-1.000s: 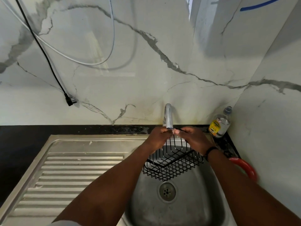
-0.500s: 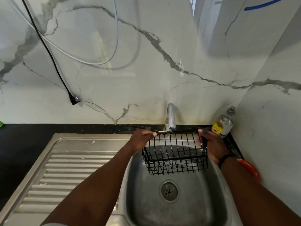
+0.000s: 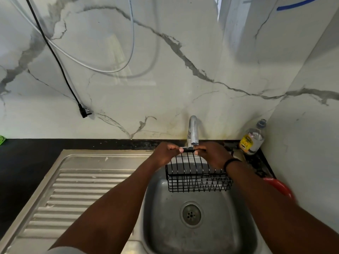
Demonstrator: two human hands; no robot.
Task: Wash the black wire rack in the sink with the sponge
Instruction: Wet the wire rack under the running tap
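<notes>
Forearms enter from the bottom edge and meet over the sink point(image 3: 244, 235), whose steel basin lies nearest you with the drain point(image 3: 191, 214) at its middle. No running water shows, and the basin looks dry or nearly so. To the left runs the ribbed draining board point(image 3: 73, 189).

Above the basin, clear of its floor, you hold the rack point(image 3: 198, 178), a black open basket of thin wire. Your left hand point(image 3: 165, 154) grips the upper rim at the far side, fingers curled round the wire. Your right hand point(image 3: 211, 155) grips the same rim just beside it, with a dark band on that wrist. Both holds lie directly under the tap point(image 3: 192, 132).

Handling, as a judgement: the rack should be light and stiff, holding its shape when turned. Thin coated wire turns slippery once wet or soapy, so hold the thicker rim or a corner, not a single bar. With both hands close together on one edge, the basket hangs and can swing; holds set well apart on the rim would steady it.

No sponge is visible, so scrubbing has not begun. Beyond the tap, a bottle point(image 3: 253, 139) stands on the dark counter in the right corner, with a red object point(image 3: 278, 186) nearer along the right wall. A plug point(image 3: 84, 111) dangles against the marbled wall.
</notes>
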